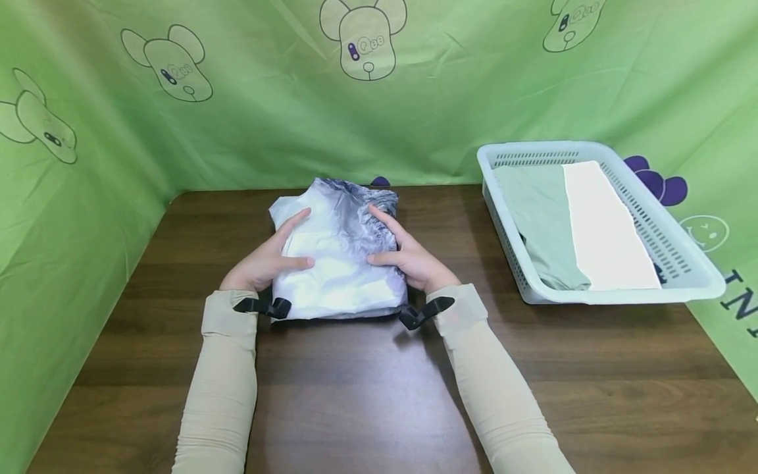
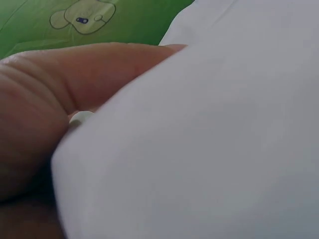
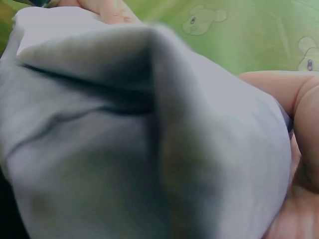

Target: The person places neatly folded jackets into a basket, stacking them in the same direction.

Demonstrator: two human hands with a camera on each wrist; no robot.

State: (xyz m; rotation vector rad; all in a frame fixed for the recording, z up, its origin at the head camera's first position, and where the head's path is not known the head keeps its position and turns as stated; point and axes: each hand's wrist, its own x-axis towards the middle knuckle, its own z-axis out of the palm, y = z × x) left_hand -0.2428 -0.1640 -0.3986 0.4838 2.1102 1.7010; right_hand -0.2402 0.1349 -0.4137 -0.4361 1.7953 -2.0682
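Note:
In the head view, a folded white cloth (image 1: 331, 263) with a dark patterned area at its upper right lies between both hands. My left hand (image 1: 263, 260) grips its left side, thumb and index finger on top, the other fingers hidden. On the opposite side my right hand (image 1: 417, 260) holds it the same way. The left wrist view has the white cloth (image 2: 189, 139) filling most of it, with the left thumb (image 2: 99, 69) against its edge. Loose layered folds of the cloth (image 3: 224, 129) show in the right wrist view, beside the right hand (image 3: 306, 129).
A light blue plastic basket (image 1: 503, 243) stands at the right of the brown wooden table (image 1: 349, 408). Inside it lie a pale green cloth (image 1: 539, 217) and a white cloth (image 1: 610, 230). A green curtain (image 1: 266, 99) with bear drawings hangs behind.

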